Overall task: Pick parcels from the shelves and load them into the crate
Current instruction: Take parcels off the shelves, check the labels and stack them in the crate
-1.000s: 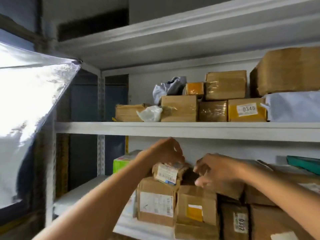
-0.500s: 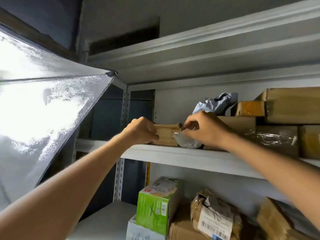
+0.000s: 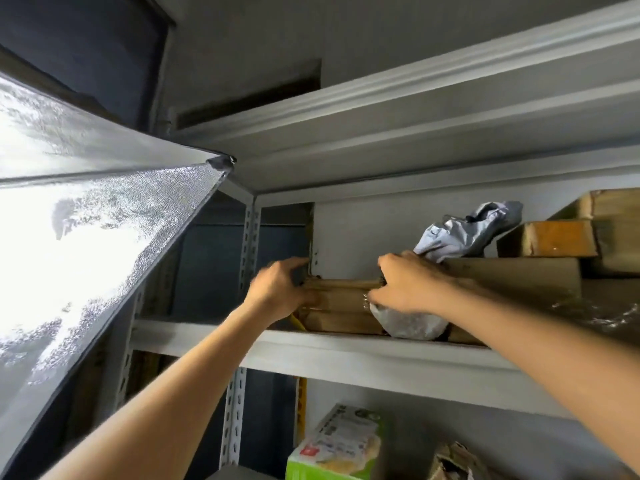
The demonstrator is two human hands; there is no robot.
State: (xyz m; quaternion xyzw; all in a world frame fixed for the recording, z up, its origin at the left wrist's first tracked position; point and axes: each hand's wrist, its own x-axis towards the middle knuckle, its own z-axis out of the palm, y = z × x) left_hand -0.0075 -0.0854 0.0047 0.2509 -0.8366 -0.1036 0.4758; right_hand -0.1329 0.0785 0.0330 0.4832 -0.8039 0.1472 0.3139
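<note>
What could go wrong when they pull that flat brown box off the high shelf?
The small white bag sits at the shelf edge beside the flat brown box, under the right hand; pulling the box may knock it off. The grey bag perched on the neighbouring box might tumble too.

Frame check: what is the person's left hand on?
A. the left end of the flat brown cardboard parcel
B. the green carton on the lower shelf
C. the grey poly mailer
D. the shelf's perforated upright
A: the left hand holds the left end of the flat brown cardboard parcel lying on the upper shelf.
</note>
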